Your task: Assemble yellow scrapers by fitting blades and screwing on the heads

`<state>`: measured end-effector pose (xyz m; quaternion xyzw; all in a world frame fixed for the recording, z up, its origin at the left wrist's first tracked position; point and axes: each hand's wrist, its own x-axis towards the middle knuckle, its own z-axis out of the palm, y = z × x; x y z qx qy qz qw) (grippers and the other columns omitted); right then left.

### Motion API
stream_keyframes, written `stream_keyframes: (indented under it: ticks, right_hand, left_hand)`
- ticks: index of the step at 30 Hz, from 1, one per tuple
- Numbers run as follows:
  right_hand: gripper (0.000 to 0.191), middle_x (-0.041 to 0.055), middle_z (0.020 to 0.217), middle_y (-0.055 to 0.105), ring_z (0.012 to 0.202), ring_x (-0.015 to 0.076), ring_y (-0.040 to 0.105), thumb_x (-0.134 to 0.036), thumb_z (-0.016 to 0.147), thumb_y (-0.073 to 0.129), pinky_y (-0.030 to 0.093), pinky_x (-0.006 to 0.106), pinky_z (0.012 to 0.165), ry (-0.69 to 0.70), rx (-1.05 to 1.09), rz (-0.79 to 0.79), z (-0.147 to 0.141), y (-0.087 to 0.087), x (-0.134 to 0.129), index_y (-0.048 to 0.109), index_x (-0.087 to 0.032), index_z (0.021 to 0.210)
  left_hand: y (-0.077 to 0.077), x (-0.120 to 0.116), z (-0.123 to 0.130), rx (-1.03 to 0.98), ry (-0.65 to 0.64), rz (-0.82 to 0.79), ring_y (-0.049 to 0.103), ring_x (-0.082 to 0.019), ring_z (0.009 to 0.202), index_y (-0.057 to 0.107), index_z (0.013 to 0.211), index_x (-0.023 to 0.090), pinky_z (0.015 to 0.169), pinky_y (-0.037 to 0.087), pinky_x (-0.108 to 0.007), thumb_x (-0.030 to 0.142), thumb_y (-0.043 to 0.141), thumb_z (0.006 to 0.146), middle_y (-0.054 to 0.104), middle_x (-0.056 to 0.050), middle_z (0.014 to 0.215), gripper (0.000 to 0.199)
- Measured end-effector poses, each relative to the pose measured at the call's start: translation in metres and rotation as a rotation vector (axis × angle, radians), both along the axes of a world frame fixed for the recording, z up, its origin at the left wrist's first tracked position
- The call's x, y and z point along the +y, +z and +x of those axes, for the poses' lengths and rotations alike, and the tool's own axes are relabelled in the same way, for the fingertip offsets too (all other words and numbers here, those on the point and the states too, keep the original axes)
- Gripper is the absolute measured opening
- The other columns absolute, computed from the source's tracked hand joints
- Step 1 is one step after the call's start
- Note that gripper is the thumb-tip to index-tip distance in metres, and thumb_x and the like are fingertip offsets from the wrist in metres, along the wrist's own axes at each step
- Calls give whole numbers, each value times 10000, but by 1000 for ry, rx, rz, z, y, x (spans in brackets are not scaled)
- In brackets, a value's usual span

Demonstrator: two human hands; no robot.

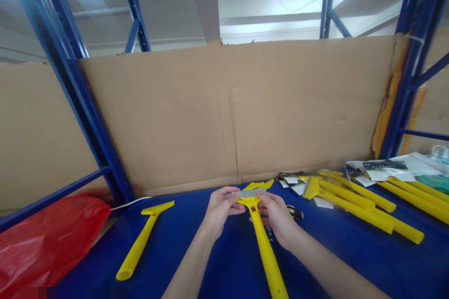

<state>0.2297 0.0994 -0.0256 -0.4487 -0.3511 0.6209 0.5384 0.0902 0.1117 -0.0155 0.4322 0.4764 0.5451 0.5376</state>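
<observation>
Both hands on ylw scraper [266,252], center of table [168,247]

L hand [219,210] pinches L end of gray metal strip [249,193] btwn thumb & fingers; R hand [278,219] pinches R end the same way. Grip = narrow, both sides. Strip lies flat across scraper's head, dull silver vs. bright ylw plastic. Handle long, round, smooth, w/ small hole nr bottom; runs down toward bottom edge of view. Small red mark at neck.

Just behind head: ylw pieces [259,185]. Nr R hand: blk tool [296,213], partly hidden. Farther R: ylw scraper pile [354,201], handles overlapping, w/ blk/wht packets [386,170] behind. Well L: single scraper [140,243], then red bag [52,243]. Cardboard [228,117] upright at back.
</observation>
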Motion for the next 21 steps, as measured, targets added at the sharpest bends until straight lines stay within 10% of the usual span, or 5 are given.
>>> stream_keyframes:
  ticks: [14,21]
  right_hand:
    - [267,-30,423,497,314,56,406,-313,871,465,298,159,325,159,40,-123,-2,5,-5,526,-151,668]
    - [287,-29,435,484,328,38,393,-291,880,453,283,131,320,137,153,-241,9,6,2,528,-137,649]
  left_hand:
    - [5,-1,9,112,-5,80,666,-160,584,620,880,114,574,558,-279,269,669,736,697,-74,720,217]
    - [-33,26,-42,819,283,328,626,-218,903,681,823,184,869,454,-341,168,575,756,707,-80,910,126]
